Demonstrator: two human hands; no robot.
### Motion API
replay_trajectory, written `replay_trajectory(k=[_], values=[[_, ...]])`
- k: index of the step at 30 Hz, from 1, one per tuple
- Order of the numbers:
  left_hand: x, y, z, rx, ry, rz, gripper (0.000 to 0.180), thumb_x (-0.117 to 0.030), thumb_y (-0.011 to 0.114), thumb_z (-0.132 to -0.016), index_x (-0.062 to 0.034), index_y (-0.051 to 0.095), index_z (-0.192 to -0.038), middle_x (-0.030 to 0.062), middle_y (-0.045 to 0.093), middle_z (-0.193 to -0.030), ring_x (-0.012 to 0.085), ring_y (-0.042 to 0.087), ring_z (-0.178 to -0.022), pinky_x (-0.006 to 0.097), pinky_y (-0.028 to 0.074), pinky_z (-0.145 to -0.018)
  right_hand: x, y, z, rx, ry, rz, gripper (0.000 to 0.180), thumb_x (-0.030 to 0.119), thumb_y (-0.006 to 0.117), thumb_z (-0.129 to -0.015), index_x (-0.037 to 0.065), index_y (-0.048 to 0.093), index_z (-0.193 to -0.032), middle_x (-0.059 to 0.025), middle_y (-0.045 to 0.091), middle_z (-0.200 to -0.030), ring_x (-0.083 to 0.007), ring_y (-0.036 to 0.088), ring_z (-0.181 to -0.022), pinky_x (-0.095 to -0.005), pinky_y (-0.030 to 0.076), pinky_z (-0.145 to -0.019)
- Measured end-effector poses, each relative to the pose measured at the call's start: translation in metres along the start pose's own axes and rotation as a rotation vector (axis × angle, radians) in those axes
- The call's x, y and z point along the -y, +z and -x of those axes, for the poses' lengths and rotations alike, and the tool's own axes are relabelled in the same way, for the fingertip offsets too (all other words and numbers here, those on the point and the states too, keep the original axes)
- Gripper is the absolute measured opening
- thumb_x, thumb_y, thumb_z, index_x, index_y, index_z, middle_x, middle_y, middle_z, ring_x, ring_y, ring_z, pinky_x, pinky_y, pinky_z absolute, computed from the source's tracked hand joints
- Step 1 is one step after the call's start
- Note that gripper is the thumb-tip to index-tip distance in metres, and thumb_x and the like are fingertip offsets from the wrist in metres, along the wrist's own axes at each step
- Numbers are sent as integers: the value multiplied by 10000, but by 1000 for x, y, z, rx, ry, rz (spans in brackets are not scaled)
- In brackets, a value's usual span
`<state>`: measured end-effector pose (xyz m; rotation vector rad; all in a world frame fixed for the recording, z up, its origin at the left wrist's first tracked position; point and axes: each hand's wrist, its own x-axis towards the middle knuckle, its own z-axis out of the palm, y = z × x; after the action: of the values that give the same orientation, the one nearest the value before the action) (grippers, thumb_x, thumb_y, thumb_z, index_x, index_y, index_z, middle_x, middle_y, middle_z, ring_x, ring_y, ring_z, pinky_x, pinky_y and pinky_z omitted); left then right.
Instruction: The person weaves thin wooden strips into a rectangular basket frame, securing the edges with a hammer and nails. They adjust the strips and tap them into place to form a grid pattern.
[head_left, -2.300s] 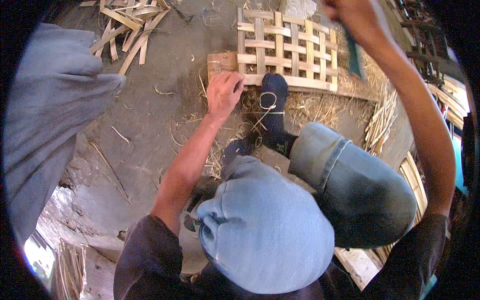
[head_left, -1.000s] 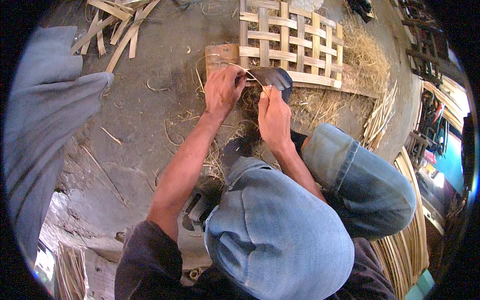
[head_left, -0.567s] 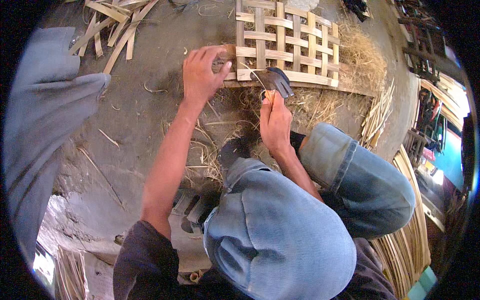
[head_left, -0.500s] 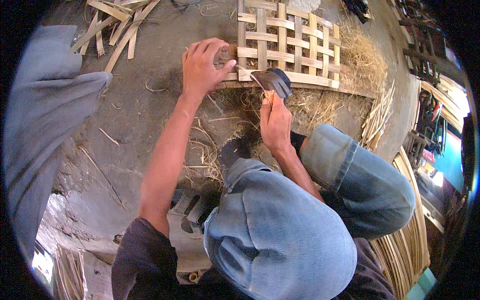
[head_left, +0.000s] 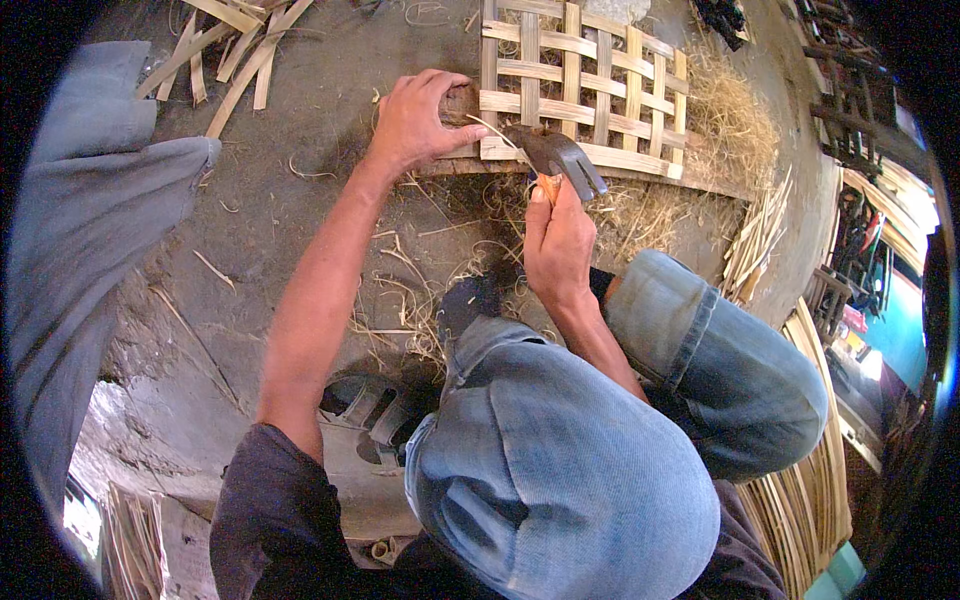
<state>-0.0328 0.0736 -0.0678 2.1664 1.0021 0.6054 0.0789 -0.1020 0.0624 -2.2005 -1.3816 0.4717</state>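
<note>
My right hand (head_left: 561, 240) is wrapped round the orange handle of a claw hammer (head_left: 560, 160). The dark head lies over the lower left part of a woven bamboo panel (head_left: 585, 113), made of flat pale strips crossing each other. Left of the panel, my left hand (head_left: 415, 122) has its thumb and fingers apart, curved about the end of a wooden board (head_left: 460, 103) under the panel. I cannot tell whether it touches the board. A thin pale sliver (head_left: 495, 130) curves between my left thumb and the hammer head.
Loose bamboo strips (head_left: 250, 55) lie at the far left, and more strips (head_left: 760, 235) at the right. Shavings (head_left: 735, 110) are heaped beside the panel. My bent knees (head_left: 590, 450) take up the near middle. Grey-blue cloth (head_left: 110, 240) hangs at the left edge.
The hammer head has turned and shifted slightly right, its claw now showing more plainly. My left hand has moved a little, with the thumb nearer the panel's corner. The thin sliver now shows clearly.
</note>
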Motion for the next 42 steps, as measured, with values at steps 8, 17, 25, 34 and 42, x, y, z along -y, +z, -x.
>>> replay_trajectory(k=[8, 17, 25, 34, 42], values=[[0, -1, -1, -5, 25, 15, 742, -557, 779, -634, -139, 608, -1223, 76, 590, -1229, 323, 535, -1135, 481, 437, -970, -6, 7, -1, -15, -19, 25, 243, 186, 488, -974, -26, 556, -1073, -292, 609, -946, -465, 621, -833, -517, 501, -707], [3, 0, -1, 22, 8, -8, 723, -506, 802, -636, -147, 600, -1231, 69, 575, -1242, 313, 522, -1153, 490, 430, -977, 4, 5, 0, 64, 159, 41, 269, 191, 493, -967, -53, 599, -1009, -311, 619, -975, -475, 622, -829, -516, 505, -724], [-1, -2, -3, 34, -8, 17, 719, -497, 812, -618, -150, 607, -1213, 76, 589, -1213, 327, 535, -1130, 499, 437, -964, -7, 14, 19, 42, 77, 50, 203, 156, 483, -974, -4, 571, -1063, -286, 611, -874, -477, 605, -795, -514, 491, -656], [-5, -2, -4, 43, -42, -38, 721, -490, 814, -615, -158, 594, -1216, 90, 582, -1203, 346, 532, -1131, 507, 440, -965, -13, 15, 11, 74, 75, 70, 201, 167, 483, -975, -26, 537, -992, -268, 587, -794, -456, 589, -725, -521, 444, -615], [-6, -5, -1, 33, -35, -53, 707, -479, 809, -632, -140, 591, -1213, 121, 582, -1206, 356, 535, -1134, 473, 439, -977, -17, 18, 8, 136, -3, 109, 184, 150, 496, -961, -17, 529, -1030, -266, 596, -834, -452, 602, -765, -522, 470, -638]])
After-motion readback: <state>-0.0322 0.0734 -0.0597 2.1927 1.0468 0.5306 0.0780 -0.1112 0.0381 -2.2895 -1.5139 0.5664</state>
